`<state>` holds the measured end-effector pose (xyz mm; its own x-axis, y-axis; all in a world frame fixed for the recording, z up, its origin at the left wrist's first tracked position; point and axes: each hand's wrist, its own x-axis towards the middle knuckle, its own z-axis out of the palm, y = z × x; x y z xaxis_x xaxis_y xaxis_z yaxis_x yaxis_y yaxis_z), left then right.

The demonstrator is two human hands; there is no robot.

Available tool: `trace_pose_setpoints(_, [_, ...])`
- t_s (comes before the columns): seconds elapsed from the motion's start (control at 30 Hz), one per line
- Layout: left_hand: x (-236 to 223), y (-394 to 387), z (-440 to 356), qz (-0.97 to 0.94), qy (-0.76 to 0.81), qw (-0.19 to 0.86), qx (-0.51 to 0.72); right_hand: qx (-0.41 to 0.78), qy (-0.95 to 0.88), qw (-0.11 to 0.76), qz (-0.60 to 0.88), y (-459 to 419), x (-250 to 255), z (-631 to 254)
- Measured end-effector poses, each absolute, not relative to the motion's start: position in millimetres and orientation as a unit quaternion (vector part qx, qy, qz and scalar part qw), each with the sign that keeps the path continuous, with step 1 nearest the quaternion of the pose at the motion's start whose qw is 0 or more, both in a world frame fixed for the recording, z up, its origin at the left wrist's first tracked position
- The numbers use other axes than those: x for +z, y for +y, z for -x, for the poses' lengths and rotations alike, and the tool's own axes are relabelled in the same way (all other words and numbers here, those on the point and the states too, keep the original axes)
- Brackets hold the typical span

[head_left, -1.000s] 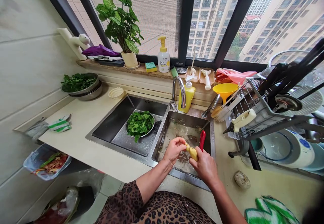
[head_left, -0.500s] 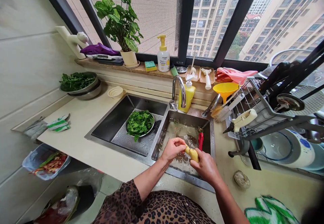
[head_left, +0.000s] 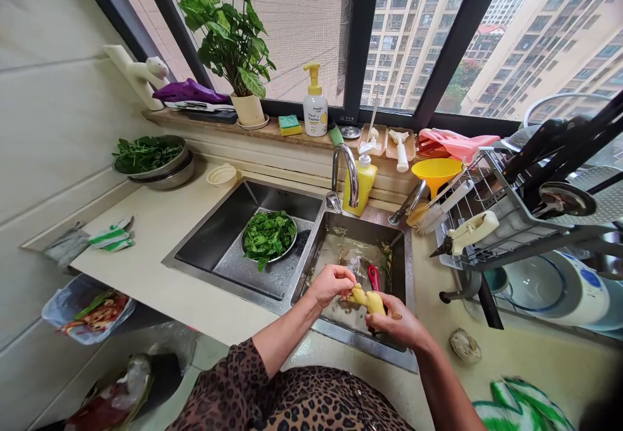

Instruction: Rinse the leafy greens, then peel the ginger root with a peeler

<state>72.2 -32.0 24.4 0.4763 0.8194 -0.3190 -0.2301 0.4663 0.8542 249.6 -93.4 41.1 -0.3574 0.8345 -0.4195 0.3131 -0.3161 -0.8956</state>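
A knobbly, pale yellow piece of ginger (head_left: 374,302) is over the right sink basin (head_left: 407,275). My right hand (head_left: 402,324) is wrapped round its thicker end. With thumb and fingers pinched together, my left hand (head_left: 333,286) grips the thin knob at the other end. Behind the ginger shows a red handle (head_left: 373,277), its lower part hidden by the ginger and my right hand. Whether my right hand also holds it, I cannot tell. Shallow water with scraps lies in the basin below.
Leafy greens (head_left: 269,236) fill a bowl in the left basin. The faucet (head_left: 346,165) and a yellow soap bottle (head_left: 361,187) stand behind. At right are a utensil rack (head_left: 479,223) and a striped cloth (head_left: 528,405). A lined waste bin (head_left: 87,311) hangs at left.
The ginger has turned in my hands, showing its branching knobs more. The red handle has shifted left and tilted the other way. My right hand has moved slightly down.
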Motion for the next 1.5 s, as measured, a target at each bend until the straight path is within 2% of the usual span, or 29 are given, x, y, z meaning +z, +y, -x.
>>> trace_pose_setpoints(0.13, [28,-35,-71,-0.331,0.346,0.809,0.341,0.625,-0.542,0.229,0.513,-93,41,-250])
trace_pose_setpoints(0.27, [28,-35,-71,-0.326,0.338,0.817,0.336,0.534,-0.618,0.199,0.541,-93,46,-248])
trace_pose_setpoints(0.47, [26,-36,-78,-0.384,0.444,0.693,0.419,0.204,-0.714,0.197,0.64,-93,50,-239])
trace_pose_setpoints(0.57, [27,-43,-80,-0.393,0.428,0.692,0.428,0.044,-0.727,0.18,0.661,-92,47,-236])
trace_pose_setpoints(0.63, [28,-46,-80,-0.399,0.407,0.704,0.424,-0.007,-0.744,0.177,0.644,-92,45,-234])
trace_pose_setpoints(0.7, [28,-48,-78,-0.393,0.394,0.71,0.432,0.011,-0.751,0.186,0.633,-92,44,-235])
trace_pose_setpoints(0.87, [27,-50,-73,-0.396,0.37,0.712,0.446,0.237,-0.74,0.175,0.605,-92,49,-240])
trace_pose_setpoints(0.97, [30,-50,-71,-0.409,0.371,0.7,0.453,0.293,-0.743,0.153,0.582,-93,53,-235])
trace_pose_setpoints(1.1, [35,-48,-71,-0.421,0.398,0.671,0.463,0.267,-0.732,0.156,0.608,-98,52,-222])
trace_pose_setpoints(1.27, [37,-46,-73,-0.456,0.427,0.639,0.449,0.156,-0.726,0.098,0.663,-101,50,-216])
trace_pose_setpoints(1.43, [30,-49,-77,-0.461,0.444,0.614,0.462,0.224,-0.722,0.116,0.644,-99,53,-216])
trace_pose_setpoints(1.5, [28,-50,-76,-0.464,0.431,0.623,0.458,0.211,-0.72,0.112,0.651,-99,53,-217])
